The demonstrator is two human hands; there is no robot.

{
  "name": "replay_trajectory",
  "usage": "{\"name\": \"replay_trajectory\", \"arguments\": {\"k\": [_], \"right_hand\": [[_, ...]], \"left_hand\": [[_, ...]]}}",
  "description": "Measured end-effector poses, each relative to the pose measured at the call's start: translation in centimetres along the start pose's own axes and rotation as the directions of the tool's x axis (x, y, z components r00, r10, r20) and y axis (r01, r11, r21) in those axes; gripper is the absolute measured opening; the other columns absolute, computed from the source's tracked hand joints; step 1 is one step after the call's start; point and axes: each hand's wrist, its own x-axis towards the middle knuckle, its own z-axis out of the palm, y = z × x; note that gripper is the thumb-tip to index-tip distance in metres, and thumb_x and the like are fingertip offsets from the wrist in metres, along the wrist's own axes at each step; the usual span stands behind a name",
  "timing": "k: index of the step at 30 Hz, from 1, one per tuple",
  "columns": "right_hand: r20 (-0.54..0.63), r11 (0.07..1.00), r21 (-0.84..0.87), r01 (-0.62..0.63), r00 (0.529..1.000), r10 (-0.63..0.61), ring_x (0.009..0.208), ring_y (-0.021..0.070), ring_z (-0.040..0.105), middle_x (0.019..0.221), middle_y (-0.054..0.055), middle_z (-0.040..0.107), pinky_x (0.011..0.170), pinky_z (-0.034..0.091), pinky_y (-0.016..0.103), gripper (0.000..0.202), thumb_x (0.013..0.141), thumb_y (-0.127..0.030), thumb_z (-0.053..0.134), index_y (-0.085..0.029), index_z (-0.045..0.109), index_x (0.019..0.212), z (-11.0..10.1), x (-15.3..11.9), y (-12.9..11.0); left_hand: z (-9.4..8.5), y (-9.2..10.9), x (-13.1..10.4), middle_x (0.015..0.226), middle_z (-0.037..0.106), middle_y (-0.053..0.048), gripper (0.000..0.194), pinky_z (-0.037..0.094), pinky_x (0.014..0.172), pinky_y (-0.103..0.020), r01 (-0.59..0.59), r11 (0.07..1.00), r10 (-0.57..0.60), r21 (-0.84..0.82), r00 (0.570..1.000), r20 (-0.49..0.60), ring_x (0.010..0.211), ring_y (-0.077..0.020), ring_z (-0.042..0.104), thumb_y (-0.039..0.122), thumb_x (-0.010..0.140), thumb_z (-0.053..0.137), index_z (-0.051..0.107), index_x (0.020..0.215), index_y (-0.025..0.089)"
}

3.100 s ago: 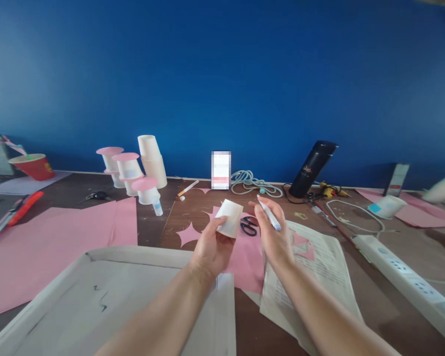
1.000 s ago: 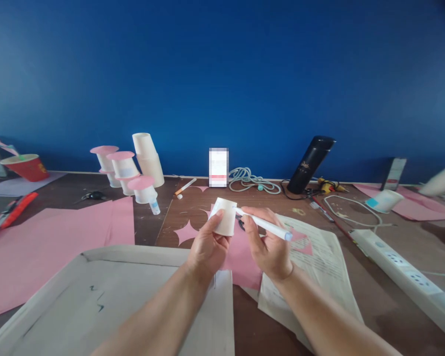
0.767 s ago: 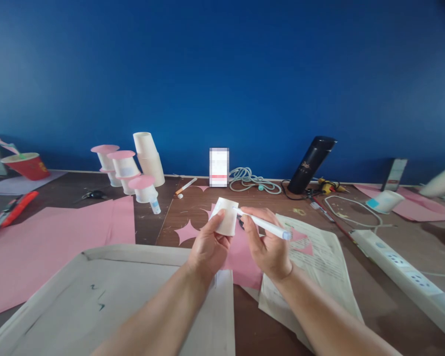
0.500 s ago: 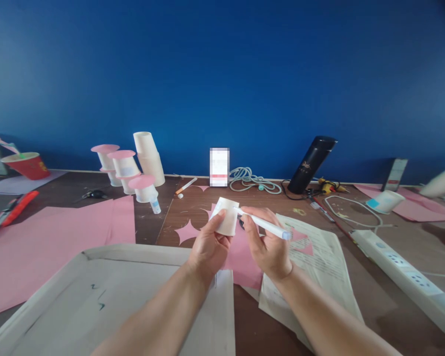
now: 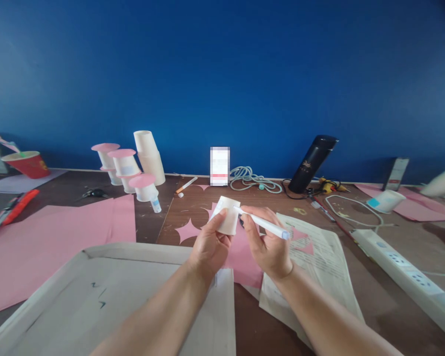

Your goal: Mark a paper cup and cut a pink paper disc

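Left hand (image 5: 210,248) grasps white paper cup (image 5: 230,213), slightly tilted, above pink paper (image 5: 244,262). Right hand (image 5: 270,244), nearer the cup's right side, pinches white pen (image 5: 269,227) — long axis slanting leftward to the cup wall; tip contact likely — too small to confirm.

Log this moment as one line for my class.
left grip: tilted white paper cup | right grip: slim white blue-ended marker, tip at cup's side | below: pink paper sheet

Marker (image 5: 267,225) right of paper cup (image 5: 230,218), cup stack (image 5: 151,165) behind left, flask (image 5: 310,168) behind right.
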Motion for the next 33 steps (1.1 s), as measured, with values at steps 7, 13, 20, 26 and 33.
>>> {"name": "replay_trajectory", "arguments": {"k": [7,13,20,26,33], "right_hand": [[-0.009,1.0,-0.016,0.005,1.0,-0.005,0.084,0.019,0.065,0.094,0.005,0.07,0.076,0.052,0.036,0.024,0.085,-0.011,0.059,-0.02,0.061,0.107,-0.04,0.04,-0.09],[-0.004,1.0,-0.021,-0.004,1.0,0.004,0.084,0.0192,0.065,0.094,0.006,0.07,0.077,0.052,0.037,0.023,0.086,-0.013,0.058,-0.02,0.062,0.107,-0.03,0.05,-0.12],[-0.004,0.999,-0.036,0.011,1.0,-0.011,0.084,0.0195,0.065,0.094,0.006,0.07,0.075,0.052,0.037,0.023,0.086,-0.014,0.058,-0.021,0.061,0.107,-0.03,0.06,-0.02],[0.001,0.999,-0.038,0.022,1.0,-0.022,0.084,0.0191,0.065,0.094,0.006,0.07,0.074,0.051,0.036,0.024,0.085,-0.012,0.059,-0.02,0.061,0.108,0.05,0.04,0.02],[0.0,0.999,-0.043,0.022,1.0,-0.022,0.084,0.0193,0.064,0.094,0.006,0.07,0.074,0.051,0.037,0.022,0.086,-0.014,0.057,-0.02,0.061,0.107,0.1,0.02,-0.05]], "left_hand": [[-0.13,-0.03,-0.04,0.103,0.072,-0.007,0.018,0.052,0.085,-0.02,0.007,1.0,-0.007,0.005,1.0,-0.001,0.093,-0.0134,0.066,0.013,0.075,0.071,0.069,0.093,0.013],[-0.18,-0.08,-0.1,0.106,0.071,-0.007,0.018,0.052,0.087,-0.021,0.003,1.0,-0.003,0.01,1.0,0.012,0.097,-0.0144,0.066,0.014,0.074,0.072,0.069,0.092,0.014],[-0.15,-0.04,-0.22,0.107,0.071,-0.008,0.02,0.052,0.088,-0.021,0.0,1.0,0.0,0.016,1.0,0.01,0.099,-0.0148,0.066,0.014,0.074,0.073,0.068,0.093,0.014],[-0.17,-0.04,-0.08,0.105,0.071,-0.007,0.019,0.052,0.088,-0.021,-0.001,1.0,0.001,0.011,1.0,-0.003,0.098,-0.0152,0.066,0.013,0.074,0.072,0.069,0.092,0.014],[-0.09,-0.02,-0.16,0.104,0.072,-0.008,0.017,0.052,0.088,-0.021,-0.001,1.0,0.001,0.009,1.0,0.004,0.099,-0.0158,0.066,0.013,0.074,0.072,0.069,0.091,0.014]]}}
